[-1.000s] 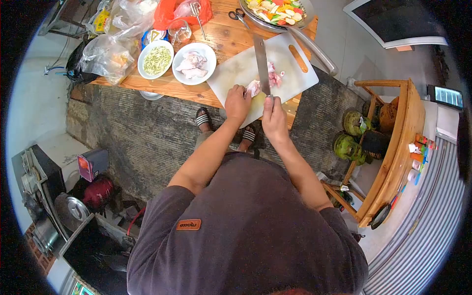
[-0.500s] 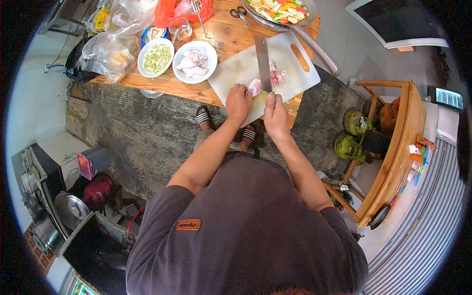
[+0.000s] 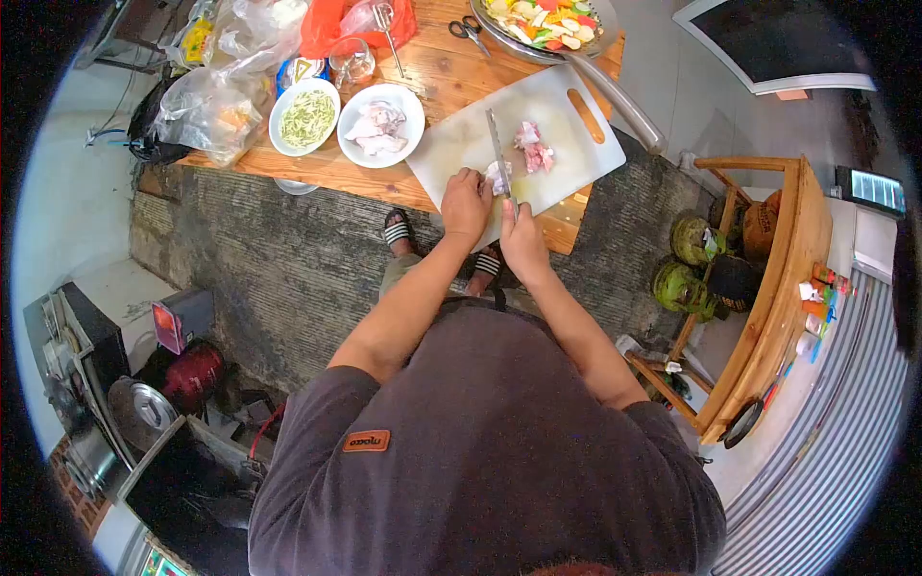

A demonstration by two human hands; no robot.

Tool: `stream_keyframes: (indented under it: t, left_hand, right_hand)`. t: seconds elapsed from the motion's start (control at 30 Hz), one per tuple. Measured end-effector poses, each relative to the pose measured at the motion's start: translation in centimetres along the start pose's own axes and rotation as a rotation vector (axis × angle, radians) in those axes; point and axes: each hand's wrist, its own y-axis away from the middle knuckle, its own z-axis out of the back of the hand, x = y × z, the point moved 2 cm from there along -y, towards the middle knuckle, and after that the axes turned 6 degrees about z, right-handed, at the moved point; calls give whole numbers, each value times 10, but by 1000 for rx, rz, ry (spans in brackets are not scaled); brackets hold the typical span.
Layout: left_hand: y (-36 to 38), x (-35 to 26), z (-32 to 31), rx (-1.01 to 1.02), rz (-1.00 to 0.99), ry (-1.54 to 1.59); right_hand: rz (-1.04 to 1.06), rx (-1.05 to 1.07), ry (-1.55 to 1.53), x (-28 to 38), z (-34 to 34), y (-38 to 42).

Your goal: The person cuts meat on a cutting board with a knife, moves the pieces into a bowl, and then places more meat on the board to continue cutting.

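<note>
My right hand (image 3: 525, 242) is closed round the handle of a cleaver (image 3: 500, 154). Its blade points away from me and shows nearly edge-on, touching or just over a piece of raw chicken (image 3: 497, 177). Bent fingers of my left hand (image 3: 467, 206) press on that piece from the left, partly hiding it. Both hands are at the near side of a white cutting board (image 3: 576, 158). Right of the blade lie several chopped pink chicken pieces (image 3: 533, 147). A white bowl (image 3: 415, 123) with raw chicken stands left of the board.
A bowl (image 3: 276, 123) of green shreds, plastic bags (image 3: 216, 110), a glass mug (image 3: 352, 60) and scissors (image 3: 469, 31) share the wooden table (image 3: 437, 82). A pan of cut vegetables has its handle (image 3: 619, 104) over the board's far right corner. Green gas cylinders (image 3: 684, 288) stand right.
The cleaver has come nearer to me and left, from beside the chopped pieces to the piece under my left hand. Its blade has turned from broadside to nearly edge-on.
</note>
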Motion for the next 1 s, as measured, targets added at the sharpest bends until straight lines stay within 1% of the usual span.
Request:
stream_keyframes:
  t: [0.07,0.17,0.2,0.27,0.37,0.43,0.5,0.6,0.67,0.7,0.77,0.9,0.97,1.0]
  left_hand:
    - [1,1,0,5,-6,17]
    - [-1,-4,1,26,14,-2]
    - [-3,-5,0,30,48,-23]
    - [-6,-6,0,27,84,-41]
    - [-4,-3,-2,46,43,-61]
    - [-3,-3,-4,13,-3,-116]
    - [-4,-6,-5,26,14,-141]
    - [-10,-7,-2,42,20,-148]
    - [-9,-7,-3,66,7,-132]
    - [-10,-6,-4,67,0,-134]
    - [-7,-7,-5,80,-14,-138]
    - [-12,-10,-5,70,7,-162]
    - [-11,-10,-5,81,5,-173]
    - [-10,-11,-4,84,-6,-180]
  right_hand:
    - [-19,47,-24,5,3,-6]
    - [-24,35,16,14,3,-17]
    - [-26,32,15,12,4,-13]
    - [51,-33,-7,8,5,-1]
    - [40,-19,5,-4,-1,3]
    - [37,-13,-3,4,-2,-11]
    - [40,-23,-5,4,2,-12]
    - [-5,-17,-7,-1,4,1]
    - [-96,66,35,-5,5,7]
    - [-98,65,30,1,5,1]
    - [-39,41,20,14,6,-12]
    - [-53,5,-9,-8,-4,9]
    - [56,-75,-67,-17,-5,28]
    - [56,-75,-67,-14,-3,22]
